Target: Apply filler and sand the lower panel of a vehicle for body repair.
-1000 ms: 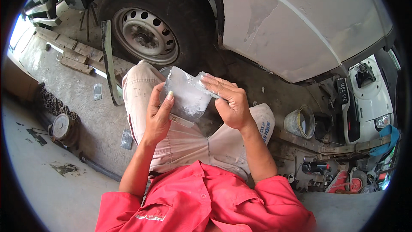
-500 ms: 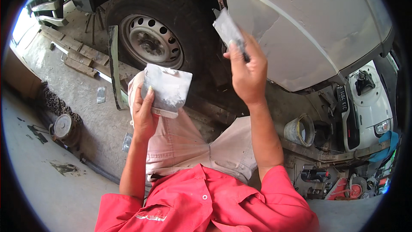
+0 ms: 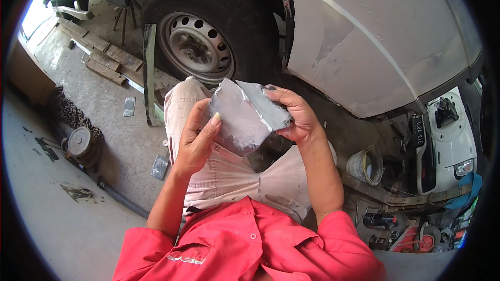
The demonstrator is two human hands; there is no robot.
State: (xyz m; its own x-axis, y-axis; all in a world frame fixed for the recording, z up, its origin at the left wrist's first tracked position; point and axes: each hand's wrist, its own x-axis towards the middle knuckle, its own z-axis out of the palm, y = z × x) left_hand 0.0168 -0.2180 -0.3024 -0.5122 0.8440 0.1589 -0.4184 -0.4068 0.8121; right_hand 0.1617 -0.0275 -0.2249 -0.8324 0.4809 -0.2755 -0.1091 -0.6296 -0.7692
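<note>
Over my knees, my left hand [image 3: 195, 140] grips a flat grey plate [image 3: 234, 117] smeared with pale putty, thumb on top and fingers at its side. My right hand [image 3: 299, 117] is closed on a grey putty scraper [image 3: 264, 106], which lies tilted against the plate's right part. A ridge of light putty runs along the edge where the two meet. Beyond my hands rises a vehicle's body panel [image 3: 359, 47], dull grey-white with patchy filler. The handle of the scraper is hidden by my right hand.
A wheel [image 3: 198, 47] with a dark tyre stands ahead. Wooden planks [image 3: 99, 57] and an upright narrow strip [image 3: 150, 73] are at the left, near a lidded can [image 3: 80, 140]. At the right are a bucket [image 3: 364, 165], a white bumper [image 3: 448, 145] and several tools.
My right hand has come down from beside the body panel, bringing the scraper onto the plate. My left hand has shifted slightly right with the plate, and the view has moved a little.
</note>
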